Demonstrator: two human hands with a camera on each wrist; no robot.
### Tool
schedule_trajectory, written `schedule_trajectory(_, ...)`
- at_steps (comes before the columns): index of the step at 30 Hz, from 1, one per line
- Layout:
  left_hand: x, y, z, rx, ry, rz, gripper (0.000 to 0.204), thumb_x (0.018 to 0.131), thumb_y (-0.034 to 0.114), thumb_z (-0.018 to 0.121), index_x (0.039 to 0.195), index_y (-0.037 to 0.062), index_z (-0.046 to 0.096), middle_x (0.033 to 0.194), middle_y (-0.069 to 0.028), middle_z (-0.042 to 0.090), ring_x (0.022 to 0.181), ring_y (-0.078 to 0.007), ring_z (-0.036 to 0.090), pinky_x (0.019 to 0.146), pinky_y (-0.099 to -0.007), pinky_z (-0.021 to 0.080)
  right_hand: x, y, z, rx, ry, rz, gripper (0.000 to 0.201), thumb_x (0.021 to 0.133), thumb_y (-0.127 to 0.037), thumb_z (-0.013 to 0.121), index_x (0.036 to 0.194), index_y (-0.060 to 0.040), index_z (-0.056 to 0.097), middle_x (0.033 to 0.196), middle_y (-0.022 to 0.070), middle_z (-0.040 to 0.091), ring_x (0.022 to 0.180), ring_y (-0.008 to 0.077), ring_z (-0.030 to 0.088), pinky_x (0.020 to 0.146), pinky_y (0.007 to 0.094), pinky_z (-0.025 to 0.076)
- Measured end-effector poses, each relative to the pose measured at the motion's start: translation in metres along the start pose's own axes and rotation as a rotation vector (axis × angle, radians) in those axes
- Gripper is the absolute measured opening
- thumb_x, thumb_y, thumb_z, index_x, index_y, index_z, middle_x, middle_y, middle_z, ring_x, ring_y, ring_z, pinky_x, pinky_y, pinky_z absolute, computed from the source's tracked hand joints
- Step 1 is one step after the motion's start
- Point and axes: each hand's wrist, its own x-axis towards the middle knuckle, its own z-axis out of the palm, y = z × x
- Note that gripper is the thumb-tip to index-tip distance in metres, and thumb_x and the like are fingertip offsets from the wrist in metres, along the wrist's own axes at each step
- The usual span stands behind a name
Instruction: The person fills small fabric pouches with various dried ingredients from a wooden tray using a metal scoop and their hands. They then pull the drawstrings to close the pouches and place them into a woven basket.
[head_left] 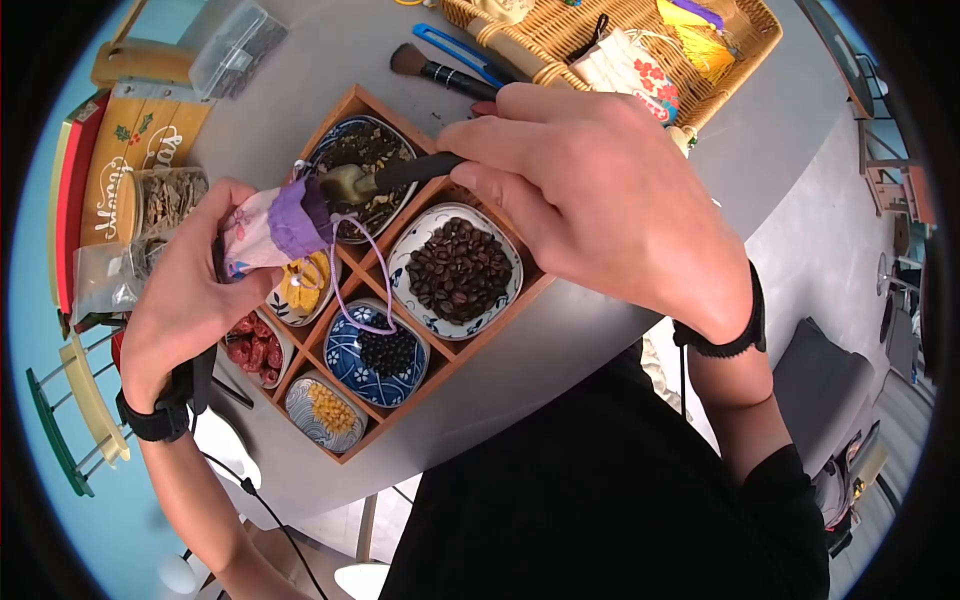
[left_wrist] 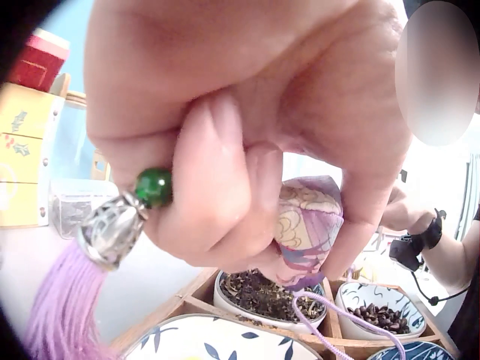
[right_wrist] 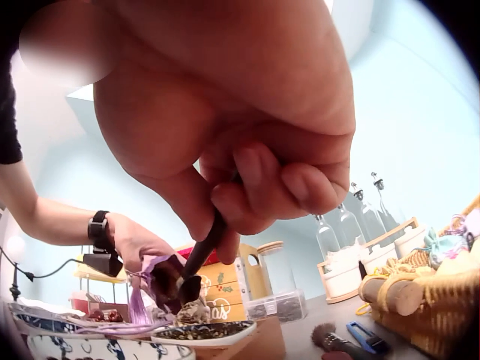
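Observation:
My left hand [head_left: 190, 300] grips a small floral drawstring pouch [head_left: 262, 235] with a purple ruffled mouth, tilted toward the right. Its lilac cord [head_left: 381, 262] hangs in a loop over the wooden divided box [head_left: 396, 373]. In the left wrist view, a green bead [left_wrist: 154, 187] and a lilac tassel [left_wrist: 69, 315] hang by the curled fingers. The dark handle of a small scoop [head_left: 408, 170] is pinched in my right hand [head_left: 615, 195]. The scoop's head is at the pouch mouth, above a bowl of dark crumbled dried herbs [head_left: 372, 150]. The pouch's inside is mostly hidden.
Other box compartments hold bowls of coffee beans [head_left: 460, 272], black beans [head_left: 390, 354], yellow buds [head_left: 333, 408], red dates [head_left: 256, 350] and yellow flowers [head_left: 303, 288]. Behind lie a makeup brush [head_left: 440, 72], a blue cutter [head_left: 455, 52] and a wicker basket [head_left: 745, 60]. Jars stand left.

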Motion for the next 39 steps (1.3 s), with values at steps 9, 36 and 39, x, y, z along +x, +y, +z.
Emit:
schedule_trajectory(9, -0.001, -0.002, -0.001, -0.047, -0.025, -0.025, 0.034, 0.075, -0.007, 0.062, 0.106, 0.0024, 0.052, 0.086, -0.0017, 0.052, 0.083, -0.0095, 0.048, 0.078, -0.0227, 0.040, -0.007, 0.002, -0.006, 0.015, 0.022, 0.055, 0.019, 0.085, -0.011, 0.068, 0.102, -0.0055, 0.071, 0.082, 0.0113, 0.062, 0.073, 0.0319, 0.062, 0.062, 0.0401, 0.047)
schedule_trajectory(36, -0.001, 0.002, 0.006, 0.020, -0.057, -0.045, 0.042, 0.078, -0.002, 0.067, 0.118, 0.0004, 0.056, 0.097, -0.0044, 0.062, 0.088, -0.0117, 0.055, 0.082, -0.0256, 0.045, 0.001, -0.005, 0.000, 0.098, -0.048, -0.007, 0.016, 0.087, -0.013, 0.066, 0.102, -0.0071, 0.070, 0.078, 0.0111, 0.058, 0.074, 0.0336, 0.060, 0.064, 0.0436, 0.047)
schedule_trajectory(39, 0.000, 0.009, 0.009, 0.050, -0.010, -0.018, 0.038, 0.080, 0.002, 0.067, 0.116, -0.0006, 0.057, 0.093, -0.0067, 0.064, 0.084, -0.0132, 0.058, 0.079, -0.0273, 0.047, 0.010, -0.013, 0.017, 0.115, -0.037, -0.120, 0.015, 0.088, -0.013, 0.066, 0.101, -0.0068, 0.070, 0.078, 0.0111, 0.058, 0.074, 0.0338, 0.060, 0.064, 0.0435, 0.047)
